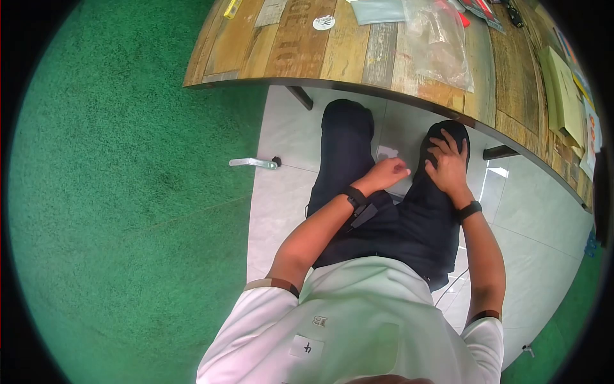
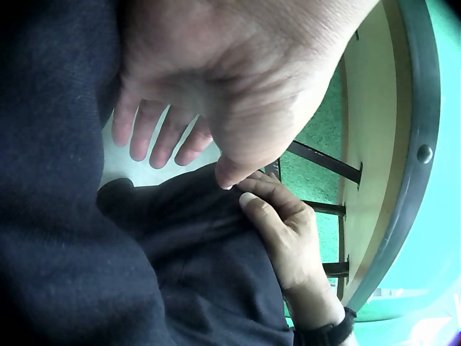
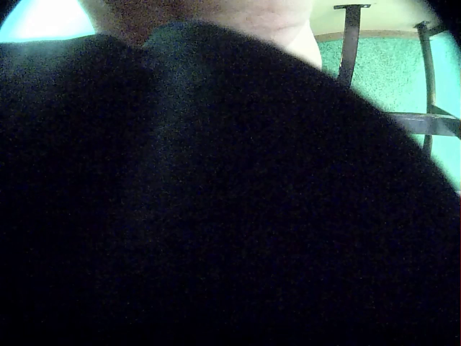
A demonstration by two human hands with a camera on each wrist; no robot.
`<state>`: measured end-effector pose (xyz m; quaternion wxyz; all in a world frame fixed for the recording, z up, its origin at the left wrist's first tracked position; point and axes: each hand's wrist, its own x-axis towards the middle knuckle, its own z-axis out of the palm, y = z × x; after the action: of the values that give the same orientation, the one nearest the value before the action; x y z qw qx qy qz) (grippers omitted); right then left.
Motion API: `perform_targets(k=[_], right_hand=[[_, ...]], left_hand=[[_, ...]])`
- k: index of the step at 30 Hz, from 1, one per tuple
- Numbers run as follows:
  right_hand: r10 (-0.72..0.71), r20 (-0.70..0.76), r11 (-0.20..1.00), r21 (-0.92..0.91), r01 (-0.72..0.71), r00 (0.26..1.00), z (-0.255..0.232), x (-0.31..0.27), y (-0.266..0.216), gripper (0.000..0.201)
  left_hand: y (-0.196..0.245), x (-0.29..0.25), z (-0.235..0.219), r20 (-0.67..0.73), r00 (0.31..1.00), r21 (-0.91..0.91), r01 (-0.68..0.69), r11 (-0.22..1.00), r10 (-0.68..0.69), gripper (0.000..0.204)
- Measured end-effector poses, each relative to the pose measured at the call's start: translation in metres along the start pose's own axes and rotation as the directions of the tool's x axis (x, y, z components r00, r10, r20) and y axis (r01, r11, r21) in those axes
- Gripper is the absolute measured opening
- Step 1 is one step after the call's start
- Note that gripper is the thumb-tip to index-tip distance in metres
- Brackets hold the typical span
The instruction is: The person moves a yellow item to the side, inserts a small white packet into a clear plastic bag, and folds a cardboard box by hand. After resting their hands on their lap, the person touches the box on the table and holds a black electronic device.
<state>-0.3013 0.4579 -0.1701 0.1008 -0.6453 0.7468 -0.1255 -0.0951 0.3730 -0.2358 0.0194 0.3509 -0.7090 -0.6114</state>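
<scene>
In the head view my left hand [image 1: 387, 174] hangs between the thighs with relaxed fingers and nothing in its grasp. The left wrist view shows its palm and loosely straight fingers beside the dark trousers [image 2: 50, 180]. My right hand [image 1: 449, 165] rests on the right knee, its fingers spread over the dark cloth. That same right hand [image 2: 288, 238] shows beyond the left one in the left wrist view. Dark cloth fills most of the right wrist view, with only a strip of the right hand [image 3: 245, 16] along the top. Black bands circle both wrists.
A wood-plank table [image 1: 300, 51] has its edge just beyond the knees. On it lie a clear plastic bag [image 1: 438, 51], a round white sticker [image 1: 323, 23] and a beige box [image 1: 563, 96]. A dark table leg [image 1: 501, 152] stands right of the knee. Green carpet [image 1: 128, 160] lies left.
</scene>
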Motion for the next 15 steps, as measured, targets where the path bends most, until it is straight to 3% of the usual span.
perform_targets(k=[15], right_hand=[[-0.005,-0.005,1.0,-0.015,0.005,1.0,0.0007,0.0002,-0.0003,0.028]], left_hand=[[-0.0029,0.0015,0.0021,-0.034,0.999,0.0,-0.029,1.0,0.029,0.046]])
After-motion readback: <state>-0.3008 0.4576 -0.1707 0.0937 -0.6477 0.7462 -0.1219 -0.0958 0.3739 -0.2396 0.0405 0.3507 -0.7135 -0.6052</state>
